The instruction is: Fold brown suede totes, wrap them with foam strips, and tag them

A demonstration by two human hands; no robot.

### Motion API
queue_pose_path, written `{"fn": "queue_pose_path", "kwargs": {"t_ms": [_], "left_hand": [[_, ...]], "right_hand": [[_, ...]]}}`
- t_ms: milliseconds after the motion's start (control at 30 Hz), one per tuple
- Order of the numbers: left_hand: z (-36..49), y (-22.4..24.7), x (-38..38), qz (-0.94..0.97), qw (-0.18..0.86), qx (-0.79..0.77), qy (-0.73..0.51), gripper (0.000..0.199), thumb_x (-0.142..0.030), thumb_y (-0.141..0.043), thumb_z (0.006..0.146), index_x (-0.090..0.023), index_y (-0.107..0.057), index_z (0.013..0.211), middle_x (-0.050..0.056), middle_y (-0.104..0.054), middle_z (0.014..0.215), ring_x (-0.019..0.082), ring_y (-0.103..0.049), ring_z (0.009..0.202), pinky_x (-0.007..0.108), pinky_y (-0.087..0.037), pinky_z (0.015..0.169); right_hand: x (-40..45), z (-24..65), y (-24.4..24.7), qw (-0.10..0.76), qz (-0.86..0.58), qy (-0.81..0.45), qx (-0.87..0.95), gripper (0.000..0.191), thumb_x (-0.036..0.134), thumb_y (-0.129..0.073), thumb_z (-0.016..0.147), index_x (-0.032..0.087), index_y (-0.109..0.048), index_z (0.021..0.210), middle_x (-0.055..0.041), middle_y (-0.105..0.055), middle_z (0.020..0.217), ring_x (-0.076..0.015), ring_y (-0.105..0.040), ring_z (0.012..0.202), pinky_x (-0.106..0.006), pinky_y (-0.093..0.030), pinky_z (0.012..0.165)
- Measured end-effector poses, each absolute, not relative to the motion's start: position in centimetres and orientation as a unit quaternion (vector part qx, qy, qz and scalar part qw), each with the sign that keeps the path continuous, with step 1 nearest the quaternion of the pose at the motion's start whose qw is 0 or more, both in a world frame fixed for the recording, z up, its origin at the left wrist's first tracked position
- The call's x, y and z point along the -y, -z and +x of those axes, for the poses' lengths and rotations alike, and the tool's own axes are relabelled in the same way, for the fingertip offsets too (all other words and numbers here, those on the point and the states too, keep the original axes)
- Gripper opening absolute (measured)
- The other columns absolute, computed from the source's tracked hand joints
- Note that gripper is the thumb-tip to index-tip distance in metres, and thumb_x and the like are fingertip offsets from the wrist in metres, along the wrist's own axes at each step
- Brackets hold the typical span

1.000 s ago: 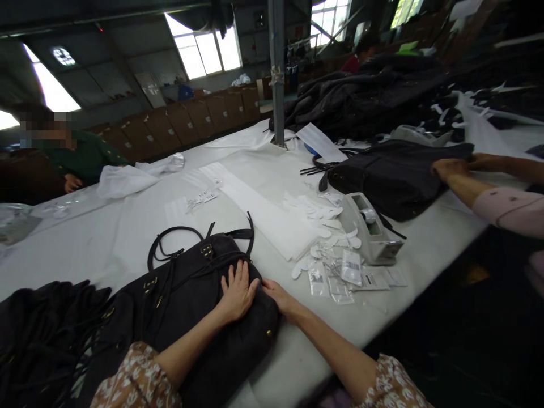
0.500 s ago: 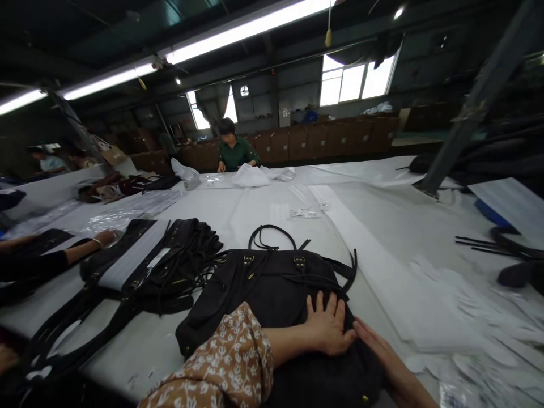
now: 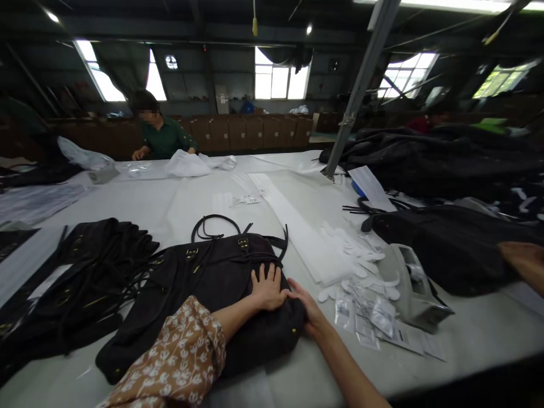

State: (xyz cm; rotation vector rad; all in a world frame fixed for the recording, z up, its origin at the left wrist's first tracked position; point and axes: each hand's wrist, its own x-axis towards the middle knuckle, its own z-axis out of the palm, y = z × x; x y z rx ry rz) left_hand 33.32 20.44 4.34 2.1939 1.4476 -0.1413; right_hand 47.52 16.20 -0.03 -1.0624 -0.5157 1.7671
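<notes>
A black handbag (image 3: 229,283) with brass buckles and thin cords lies on its side on the white table. My left hand (image 3: 268,289), below a brown floral sleeve, is spread flat on the bag's upper face near its right end. Against that end rests my right hand (image 3: 309,309), fingers stretched along the bag's side and thumb close to my left thumb. Part of the right hand's fingers is hidden by the bag's edge. The bag's strap (image 3: 216,217) loops out beyond its far edge.
Several black bags (image 3: 85,272) lie stacked on the left. To the right are white paper pieces (image 3: 352,249), small packets (image 3: 382,314), a grey tape dispenser (image 3: 410,283) and another person's hand (image 3: 525,262) on a black bag. A metal post (image 3: 357,96) rises behind; a person in green (image 3: 164,136) sits across.
My view has turned to the right, bringing the dispenser and the other worker's hand in. My left hand stays flat on the bag; my right hand stays at its right end, fingers closer to my left thumb.
</notes>
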Motion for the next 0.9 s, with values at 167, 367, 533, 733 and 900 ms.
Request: {"fn": "queue_pose_path", "kwargs": {"t_ms": [167,367,533,733,900], "left_hand": [[31.4,-7.5,-20.7,0.797,0.304,-0.521,0.033,0.081,-0.066,-0.017,0.084,-0.018,-0.013,0.149,0.009,-0.005,0.158,0.035,-0.003,0.143,0.057,-0.009,0.113],[30.7,-10.2,-14.5,0.827,0.325,-0.458,0.026,0.106,-0.081,-0.04,0.068,-0.022,-0.007,0.149,0.017,-0.013,0.156,0.042,-0.022,0.138,0.063,-0.025,0.105],[31.8,-9.7,-10.5,0.835,0.262,-0.48,0.068,0.119,-0.053,-0.068,0.058,-0.019,0.002,0.149,0.015,-0.01,0.156,0.047,-0.016,0.137,0.067,-0.023,0.104],[32.8,-9.4,-11.9,0.827,0.291,-0.475,0.075,0.119,-0.056,-0.062,0.06,-0.015,0.006,0.148,0.009,0.002,0.157,0.04,-0.001,0.142,0.067,-0.015,0.107],[33.2,-9.4,-12.3,0.818,0.311,-0.468,0.124,0.121,-0.054,-0.064,0.058,-0.015,0.008,0.148,0.007,0.005,0.157,0.04,0.003,0.142,0.068,-0.011,0.107]], "right_hand": [[-16.7,47.8,-1.4,0.449,-0.438,-0.733,0.263,0.076,0.019,-0.064,0.073,0.017,-0.027,0.139,-0.0067,-0.071,0.099,-0.02,-0.07,0.083,-0.034,-0.054,0.079],[-16.1,48.5,-3.6,0.439,-0.454,-0.706,0.322,0.067,0.037,-0.066,0.08,0.018,-0.036,0.137,-0.0074,-0.068,0.109,-0.0201,-0.065,0.097,-0.033,-0.051,0.088],[-14.9,49.4,-4.7,0.434,-0.476,-0.702,0.303,0.076,0.042,-0.067,0.08,0.018,-0.028,0.14,-0.0048,-0.068,0.095,-0.0157,-0.065,0.08,-0.029,-0.051,0.073],[-12.7,49.5,-4.4,0.418,-0.496,-0.682,0.337,0.076,0.057,-0.06,0.081,0.023,-0.029,0.142,-0.0004,-0.065,0.087,-0.0122,-0.059,0.067,-0.028,-0.046,0.068],[-11.4,50.9,-5.6,0.378,-0.464,-0.651,0.467,0.086,0.07,-0.045,0.082,0.023,-0.016,0.148,-0.011,-0.059,0.119,-0.0235,-0.058,0.103,-0.042,-0.044,0.089]]}}
